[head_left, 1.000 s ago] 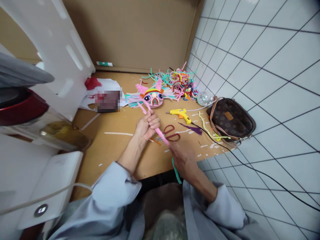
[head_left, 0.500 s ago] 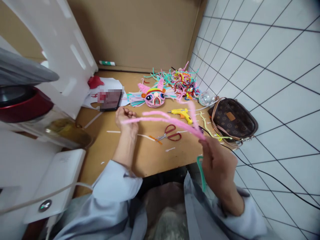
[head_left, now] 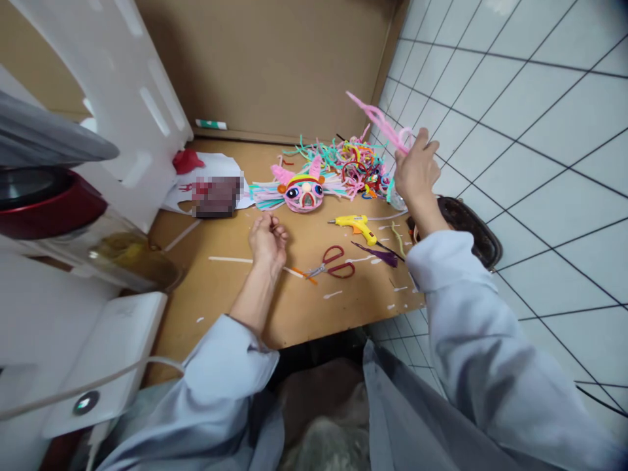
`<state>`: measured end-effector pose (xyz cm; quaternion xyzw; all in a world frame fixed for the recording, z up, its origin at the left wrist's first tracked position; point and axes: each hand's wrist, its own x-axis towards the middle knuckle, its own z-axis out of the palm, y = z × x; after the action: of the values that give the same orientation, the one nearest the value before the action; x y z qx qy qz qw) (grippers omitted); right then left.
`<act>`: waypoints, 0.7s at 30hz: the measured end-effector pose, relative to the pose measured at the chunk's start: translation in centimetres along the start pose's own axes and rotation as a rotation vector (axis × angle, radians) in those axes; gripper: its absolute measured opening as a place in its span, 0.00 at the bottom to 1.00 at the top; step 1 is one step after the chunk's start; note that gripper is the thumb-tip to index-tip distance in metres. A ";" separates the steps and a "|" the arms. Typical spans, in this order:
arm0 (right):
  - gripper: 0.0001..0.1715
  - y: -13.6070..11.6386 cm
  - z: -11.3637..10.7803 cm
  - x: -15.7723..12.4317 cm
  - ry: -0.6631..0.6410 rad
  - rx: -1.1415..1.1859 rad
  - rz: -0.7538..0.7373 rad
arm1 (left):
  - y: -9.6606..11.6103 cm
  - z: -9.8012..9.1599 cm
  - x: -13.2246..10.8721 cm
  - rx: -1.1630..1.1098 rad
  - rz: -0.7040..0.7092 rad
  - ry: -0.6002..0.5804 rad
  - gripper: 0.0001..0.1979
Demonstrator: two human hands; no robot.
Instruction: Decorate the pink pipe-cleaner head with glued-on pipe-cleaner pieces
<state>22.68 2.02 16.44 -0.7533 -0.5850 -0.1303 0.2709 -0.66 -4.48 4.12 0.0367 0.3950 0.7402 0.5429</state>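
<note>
My right hand is raised over the back right of the table, pinching a bundle of pink pipe cleaners that points up and left. My left hand rests on the table with the palm turned up. Its fingers are loosely curled and nothing shows in them. Behind it lies a pink animal head with big eyes and pink ears, with pastel strips spreading to both sides. A tangled heap of coloured pipe cleaners is below and left of my right hand. Red-handled scissors lie between my arms.
A yellow glue gun and a purple tassel lie at the right. My right arm partly covers a brown patterned bag. At the left are a phone, a lidded jar and a white power bank with a cable.
My right hand has moved up and away from me with the pink pipe cleaners, from the front right to above the heap. My left hand has shifted slightly right.
</note>
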 end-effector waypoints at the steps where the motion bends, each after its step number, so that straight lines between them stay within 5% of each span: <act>1: 0.32 0.0 0.6 0.9 -0.037 0.005 0.023 | 0.0 -0.1 0.0 0.020 0.016 -0.004 0.08; 4: 0.36 -0.2 1.3 1.5 -0.019 0.047 0.081 | -0.2 -0.2 0.1 0.115 0.121 -0.057 0.06; 7: 0.28 -1.3 -0.7 -0.5 0.108 0.153 0.032 | -0.5 -0.2 0.0 0.257 0.260 -0.143 0.13; 12: 0.16 -4.6 -6.0 -6.6 0.108 0.627 -0.337 | -0.4 -0.4 0.1 0.360 0.445 -0.190 0.22; 15: 0.20 -6.5 -6.0 -10.2 -0.264 1.162 -0.432 | -0.1 -0.8 0.7 0.351 0.488 -0.180 0.22; 21: 0.38 -8.1 1.4 -12.6 -1.270 1.457 0.041 | -0.5 -1.3 1.9 0.397 0.498 -0.227 0.15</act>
<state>11.22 -6.09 10.90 -0.3407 -0.5464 0.7008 0.3071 -1.68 -3.56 2.25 0.3189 0.4474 0.7500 0.3683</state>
